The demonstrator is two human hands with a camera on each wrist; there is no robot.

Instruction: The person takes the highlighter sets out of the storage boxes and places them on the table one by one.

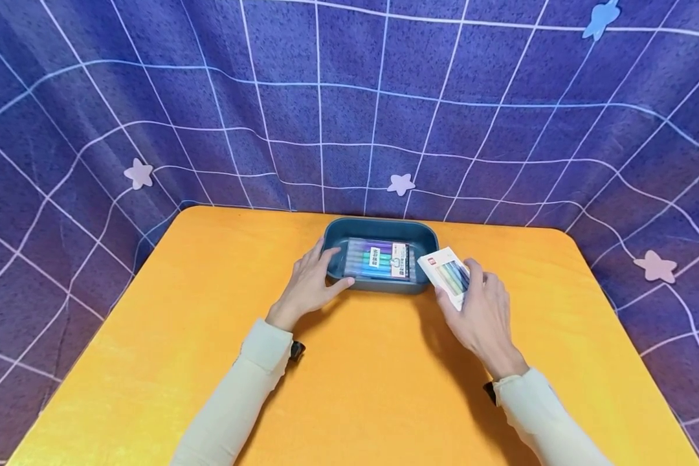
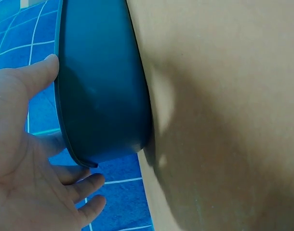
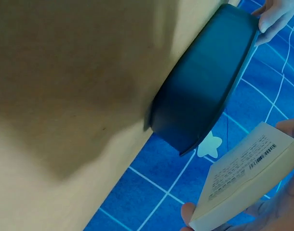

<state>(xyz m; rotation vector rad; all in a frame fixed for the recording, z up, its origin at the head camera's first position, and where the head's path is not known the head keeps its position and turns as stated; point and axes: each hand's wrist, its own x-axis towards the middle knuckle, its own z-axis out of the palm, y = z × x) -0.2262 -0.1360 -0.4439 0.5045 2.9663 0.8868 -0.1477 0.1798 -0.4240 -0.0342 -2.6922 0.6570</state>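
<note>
A dark teal bin [image 1: 378, 286] with rounded corners stands toward the back of the table. In it lies a clear pack of coloured pens [image 1: 361, 259] with a white label. My left hand [image 1: 310, 283] is at the bin's left end, fingers spread. Its thumb touches the rim in the left wrist view, and the other fingers extend past the end. My right hand [image 1: 485, 317] grips a white box [image 1: 447, 275] printed with a row of coloured sticks, raised by the bin's right end. The right wrist view shows the box's back [image 3: 243, 168], with small print and a barcode.
The yellow table [image 1: 361, 388] reaches back to a purple-blue curtain [image 1: 349, 116] with a white grid and star shapes. The curtain also runs along both sides. Shadows of both arms fall on the tabletop.
</note>
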